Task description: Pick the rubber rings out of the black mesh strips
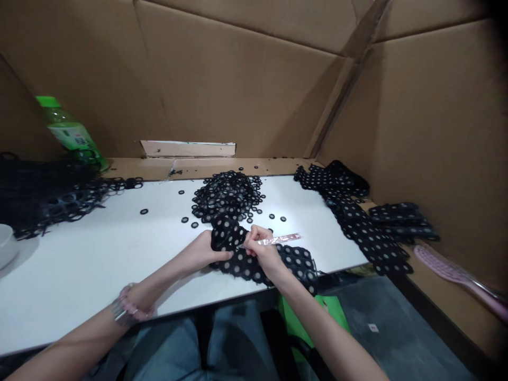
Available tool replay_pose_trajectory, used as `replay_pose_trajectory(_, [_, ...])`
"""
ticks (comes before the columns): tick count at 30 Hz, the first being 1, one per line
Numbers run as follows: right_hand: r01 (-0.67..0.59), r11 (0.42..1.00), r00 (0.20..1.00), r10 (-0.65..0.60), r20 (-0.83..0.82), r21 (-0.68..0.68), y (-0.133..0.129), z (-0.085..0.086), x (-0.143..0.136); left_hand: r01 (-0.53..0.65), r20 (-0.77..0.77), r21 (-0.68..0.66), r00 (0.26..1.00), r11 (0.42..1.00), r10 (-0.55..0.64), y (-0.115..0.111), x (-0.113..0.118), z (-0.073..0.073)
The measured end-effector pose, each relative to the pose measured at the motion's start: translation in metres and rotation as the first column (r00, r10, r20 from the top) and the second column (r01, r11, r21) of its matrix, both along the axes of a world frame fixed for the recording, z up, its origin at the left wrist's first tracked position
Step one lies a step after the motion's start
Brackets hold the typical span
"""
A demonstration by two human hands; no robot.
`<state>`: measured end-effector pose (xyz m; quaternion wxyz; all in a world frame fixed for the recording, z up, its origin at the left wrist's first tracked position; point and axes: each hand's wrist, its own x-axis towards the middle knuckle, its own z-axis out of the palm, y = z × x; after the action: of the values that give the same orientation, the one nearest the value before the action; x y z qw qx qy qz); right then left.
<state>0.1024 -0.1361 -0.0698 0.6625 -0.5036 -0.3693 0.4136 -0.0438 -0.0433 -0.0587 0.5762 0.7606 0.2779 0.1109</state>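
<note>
1. The left grip (207, 250) is grasping the dotted black strip (246, 268), which is draping over the tabletop's (119, 238) front edge.
2. The right grip (262, 247) is clasping a slim tool (281, 239).
3. Black rings (228, 196) are lying heaped beyond.

A pink bracelet (136, 311), silvery wristband (120, 313) and bluish trousers (238, 344) are worn.

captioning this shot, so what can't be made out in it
All in the head view:
Left hand: most fingers hidden behind the dotted black strip.
Slim tool: gripped section covered by the right hand.
White vessel: cut off by the left edge.
Green bottle: fine label print too small, blurred.
</note>
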Motion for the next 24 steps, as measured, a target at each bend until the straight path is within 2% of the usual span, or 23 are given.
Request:
replay_pose_trajectory(3, [0.013, 0.999, 1.000, -0.012, -0.027, 0.036, 0.016, 0.001, -0.007, -0.107, -0.014, -0.001, 0.994, 0.994, 0.107, 0.012, -0.013, -0.004])
replay_pose_trajectory(5, [0.015, 1.000, 1.000, -0.015, 0.015, 0.026, 0.023, -0.001, -0.013, -0.155, -0.043, 0.013, 0.987, 0.988, 0.156, 0.018, -0.022, -0.004])
replay_pose_trajectory(9, [-0.035, 0.999, 0.963, 0.045, 0.265, -0.041, 0.028, -0.007, -0.019, -0.132, -0.053, 0.030, 0.990, 0.991, 0.133, 0.021, -0.028, -0.005])
replay_pose_trajectory(12, [-0.012, 0.998, 0.920, 0.034, 0.391, -0.059, 0.027, -0.009, -0.021, -0.154, -0.019, 0.082, 0.987, 0.985, 0.157, 0.020, -0.026, -0.007])
replay_pose_trajectory(17, [-0.019, 0.995, 0.912, 0.058, 0.406, -0.098, 0.023, -0.006, -0.022, -0.173, -0.007, 0.137, 0.984, 0.975, 0.175, 0.018, -0.028, -0.011])
replay_pose_trajectory(24, [-0.029, 0.993, 0.920, 0.073, 0.386, -0.118, 0.024, -0.005, -0.023, -0.158, -0.011, 0.278, 0.986, 0.948, 0.167, 0.014, -0.031, -0.005])
